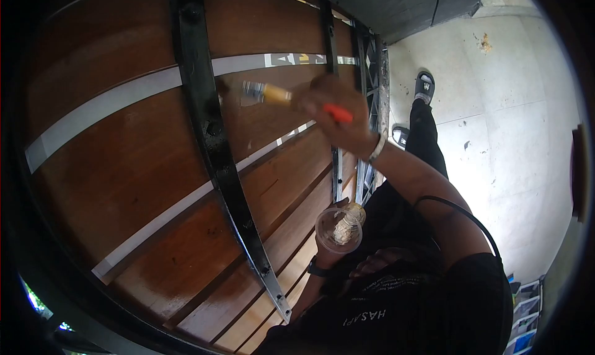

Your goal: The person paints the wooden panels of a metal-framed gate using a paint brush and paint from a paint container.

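My right hand [338,122], smeared a little by motion, is closed around the handle of a paintbrush [276,94]. The brush has a yellowish section near its head and a red handle end showing past my fingers. Its head points left, close over the brown wooden slats [266,125]. Lower down, my left hand [325,249] grips a clear plastic cup [339,248] in front of my body. The cup's mouth faces me, and pale, lumpy material [344,228] shows inside. Much of my left hand is hidden behind the cup.
Black metal bars [214,128] with bolt heads cross the slats, and light strips show through the gaps. On the right lies a pale tiled floor [483,125], where my feet stand in dark slides [424,82]. A black cable [462,207] loops over my right arm.
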`<state>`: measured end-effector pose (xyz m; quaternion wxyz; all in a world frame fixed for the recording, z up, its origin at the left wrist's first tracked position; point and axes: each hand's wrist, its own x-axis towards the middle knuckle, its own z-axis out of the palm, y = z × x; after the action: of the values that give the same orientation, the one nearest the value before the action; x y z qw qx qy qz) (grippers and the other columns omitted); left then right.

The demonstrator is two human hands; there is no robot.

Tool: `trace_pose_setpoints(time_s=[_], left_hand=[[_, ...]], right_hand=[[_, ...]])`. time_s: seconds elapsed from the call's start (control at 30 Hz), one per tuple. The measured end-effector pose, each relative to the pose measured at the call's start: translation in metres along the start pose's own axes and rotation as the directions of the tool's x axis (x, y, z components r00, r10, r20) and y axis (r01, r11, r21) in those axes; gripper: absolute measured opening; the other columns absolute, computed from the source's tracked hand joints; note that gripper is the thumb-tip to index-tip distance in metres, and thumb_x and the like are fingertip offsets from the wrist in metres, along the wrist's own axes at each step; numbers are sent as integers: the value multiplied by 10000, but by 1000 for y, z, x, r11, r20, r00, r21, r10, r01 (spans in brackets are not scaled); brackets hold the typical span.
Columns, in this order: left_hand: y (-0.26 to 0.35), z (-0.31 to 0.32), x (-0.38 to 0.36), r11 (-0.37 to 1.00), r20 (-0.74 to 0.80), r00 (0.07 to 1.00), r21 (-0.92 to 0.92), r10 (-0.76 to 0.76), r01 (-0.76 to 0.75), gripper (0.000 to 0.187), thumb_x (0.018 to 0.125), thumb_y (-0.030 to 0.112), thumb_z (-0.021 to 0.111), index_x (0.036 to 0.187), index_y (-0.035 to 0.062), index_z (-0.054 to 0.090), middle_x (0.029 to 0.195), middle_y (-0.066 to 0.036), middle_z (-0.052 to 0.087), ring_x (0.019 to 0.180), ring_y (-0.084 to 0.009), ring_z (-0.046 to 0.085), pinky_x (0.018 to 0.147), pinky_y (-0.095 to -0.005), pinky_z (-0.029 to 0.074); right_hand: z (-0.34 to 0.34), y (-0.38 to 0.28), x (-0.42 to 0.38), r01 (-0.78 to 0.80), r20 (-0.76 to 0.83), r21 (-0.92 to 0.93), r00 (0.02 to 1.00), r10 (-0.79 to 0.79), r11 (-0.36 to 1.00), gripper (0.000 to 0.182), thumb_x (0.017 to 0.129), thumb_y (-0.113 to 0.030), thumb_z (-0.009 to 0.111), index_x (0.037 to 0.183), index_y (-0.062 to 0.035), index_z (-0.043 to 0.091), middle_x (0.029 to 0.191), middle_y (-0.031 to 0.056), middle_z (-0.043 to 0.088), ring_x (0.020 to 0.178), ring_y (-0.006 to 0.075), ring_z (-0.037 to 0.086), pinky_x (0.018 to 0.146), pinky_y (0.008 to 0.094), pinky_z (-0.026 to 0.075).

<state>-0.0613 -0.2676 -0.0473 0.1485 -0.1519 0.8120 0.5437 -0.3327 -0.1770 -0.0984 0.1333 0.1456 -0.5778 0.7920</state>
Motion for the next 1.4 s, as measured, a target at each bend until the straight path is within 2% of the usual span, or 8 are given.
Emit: trace_pose_setpoints(time_s=[0.2,0.4,0.67,0.77,0.87,0.97,1.13,1.4], left_hand=[[1,0,4,998,48,998,44,-44,42,818,711,29,823,1402,-31,390,1410,-179,476,1231,-247,550,1029,-401,493],[0,4,2,998,18,1000,-56,11,-10,811,719,34,819,1405,-28,391,1389,-175,495,1219,-244,558,1029,-391,491],[1,6,-6,999,-50,998,-32,-23,21,808,689,62,849,1376,-15,430,1384,-179,512,1208,-244,570,1031,-388,484],[4,3,-6,997,-16,1000,72,3,-2,798,690,66,847,1370,-12,437,1378,-176,518,1207,-246,570,1029,-391,484],[0,3,-7,998,-12,1000,67,18,-17,785,694,68,842,1365,-11,440,1375,-176,521,1207,-247,570,1026,-390,484],[4,-1,-5,967,53,997,244,64,-75,780,700,66,836,1365,-15,436,1381,-176,515,1209,-246,568,1027,-389,484],[-2,3,-7,1000,-12,1000,21,13,-13,785,701,70,837,1367,-19,431,1393,-178,502,1220,-245,560,1031,-388,481],[-7,3,-6,998,-8,998,-21,61,-61,793,708,52,830,1380,-22,414,1398,-183,494,1223,-243,557,1034,-391,484]], right_hand=[[-1,-25,-42,97,222,288,961,-165,953,99,905,-126,665,964,-79,730,855,56,707,782,245,649,711,372,517],[-16,8,-37,-314,258,209,931,257,926,184,900,-159,709,1026,-25,717,902,90,719,815,152,662,725,301,520],[-20,52,-39,-576,-248,171,761,600,800,229,950,-204,652,1025,4,714,938,94,723,862,123,681,716,277,531],[-3,26,-45,-310,-207,-214,941,267,926,226,950,-207,650,1003,3,716,884,126,697,791,175,684,668,290,522],[16,-29,-36,-223,-65,-184,974,215,957,176,958,-134,614,972,16,705,861,117,700,715,183,664,676,269,517],[22,-48,-35,-184,-105,298,969,224,937,171,961,-128,616,964,16,708,865,97,702,703,144,642,669,265,508],[12,-8,-60,-605,-98,307,748,657,735,254,995,-203,590,1034,18,708,897,70,725,770,68,630,694,247,505],[-26,70,-119,-721,-260,10,668,698,693,308,977,-266,619,1059,18,707,904,130,734,808,137,697,696,255,521]])
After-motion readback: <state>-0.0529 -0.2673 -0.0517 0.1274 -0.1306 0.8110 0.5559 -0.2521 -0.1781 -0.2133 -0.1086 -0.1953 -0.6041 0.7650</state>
